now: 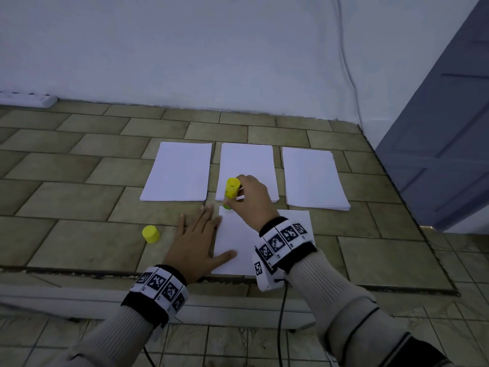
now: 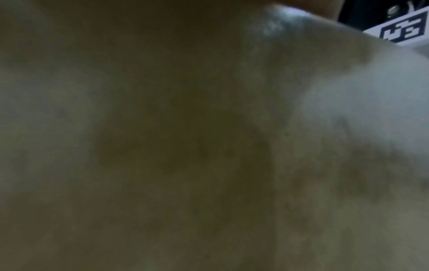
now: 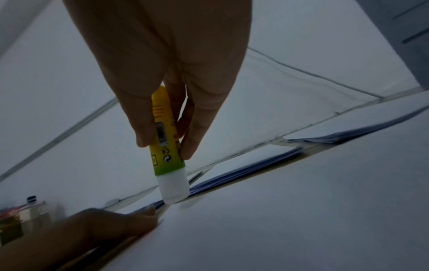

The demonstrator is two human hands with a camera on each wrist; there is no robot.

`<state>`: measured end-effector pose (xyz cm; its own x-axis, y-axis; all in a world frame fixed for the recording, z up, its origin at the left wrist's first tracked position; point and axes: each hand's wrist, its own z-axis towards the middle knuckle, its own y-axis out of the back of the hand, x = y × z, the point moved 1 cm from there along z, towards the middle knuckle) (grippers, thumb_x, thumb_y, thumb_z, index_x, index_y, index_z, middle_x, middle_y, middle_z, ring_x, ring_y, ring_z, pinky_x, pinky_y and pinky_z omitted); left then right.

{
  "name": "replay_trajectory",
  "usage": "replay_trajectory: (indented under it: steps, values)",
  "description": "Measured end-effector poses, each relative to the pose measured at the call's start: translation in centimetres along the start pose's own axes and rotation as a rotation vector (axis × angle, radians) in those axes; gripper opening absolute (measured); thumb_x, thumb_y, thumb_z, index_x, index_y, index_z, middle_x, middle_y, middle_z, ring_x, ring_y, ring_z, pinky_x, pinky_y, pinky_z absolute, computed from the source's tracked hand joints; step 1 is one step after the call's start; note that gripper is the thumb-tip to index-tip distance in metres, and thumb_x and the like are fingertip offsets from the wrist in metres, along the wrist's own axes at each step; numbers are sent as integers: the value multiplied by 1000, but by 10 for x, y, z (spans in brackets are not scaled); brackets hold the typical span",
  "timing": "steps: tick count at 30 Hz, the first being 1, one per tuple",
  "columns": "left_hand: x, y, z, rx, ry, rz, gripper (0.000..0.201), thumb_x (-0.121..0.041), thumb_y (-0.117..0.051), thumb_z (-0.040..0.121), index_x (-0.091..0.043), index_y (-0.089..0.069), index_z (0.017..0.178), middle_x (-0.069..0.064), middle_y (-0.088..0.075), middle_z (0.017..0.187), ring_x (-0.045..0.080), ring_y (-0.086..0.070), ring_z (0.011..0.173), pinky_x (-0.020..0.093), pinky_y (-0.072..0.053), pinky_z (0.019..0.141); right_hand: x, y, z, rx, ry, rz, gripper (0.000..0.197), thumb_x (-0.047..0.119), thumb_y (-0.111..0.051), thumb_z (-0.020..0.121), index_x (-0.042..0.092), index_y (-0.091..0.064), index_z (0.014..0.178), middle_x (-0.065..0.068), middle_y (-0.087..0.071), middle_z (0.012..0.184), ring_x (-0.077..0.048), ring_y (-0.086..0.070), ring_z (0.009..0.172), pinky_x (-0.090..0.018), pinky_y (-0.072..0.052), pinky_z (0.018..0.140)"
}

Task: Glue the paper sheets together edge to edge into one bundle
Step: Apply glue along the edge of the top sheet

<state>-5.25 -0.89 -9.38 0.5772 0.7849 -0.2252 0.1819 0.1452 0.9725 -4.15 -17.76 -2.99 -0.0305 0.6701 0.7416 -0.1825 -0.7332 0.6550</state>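
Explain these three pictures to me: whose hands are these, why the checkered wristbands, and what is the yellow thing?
There is no robot: a person wears one camera on the head and one on each wrist, in those patterned bands. The wide picture is the head view. The left hand lies flat, pressing down the near sheet on the tiled floor. The right hand holds an uncapped glue stick in its fingers, tip down on that sheet's far edge; the right wrist view shows this close up. The yellow cap lies to the left. Three paper stacks wait beyond. The left wrist view is only a blur.
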Motion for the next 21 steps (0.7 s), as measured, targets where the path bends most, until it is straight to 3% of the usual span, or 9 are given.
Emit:
replay_trajectory:
  steps: [4, 14, 21]
  values:
    - [1, -2, 1, -11, -9, 4, 118, -95, 1, 65, -19, -23, 153, 0, 0, 163, 5, 14, 142, 55, 7, 118, 1, -12, 6, 49, 9, -54, 27, 15, -72, 81, 5, -55, 101, -13, -60, 100, -28, -59, 91, -45, -51, 82]
    - [1, -1, 1, -9, 14, 22, 117, -94, 3, 64, -22, -23, 152, -1, -1, 163, 3, 14, 141, 52, 8, 119, -12, 3, 1, 47, -40, -131, 25, 16, -68, 84, 4, -53, 99, -15, -62, 101, -31, -60, 94, -45, -50, 82]
    - [2, -4, 2, -26, 7, 23, 117, -94, 3, 66, -20, -24, 153, 1, -5, 163, 7, 9, 145, 53, 6, 119, -46, 55, -25, -86, -133, -90, 15, 11, -66, 84, 0, -56, 88, -13, -66, 86, -28, -63, 83, -38, -51, 76]
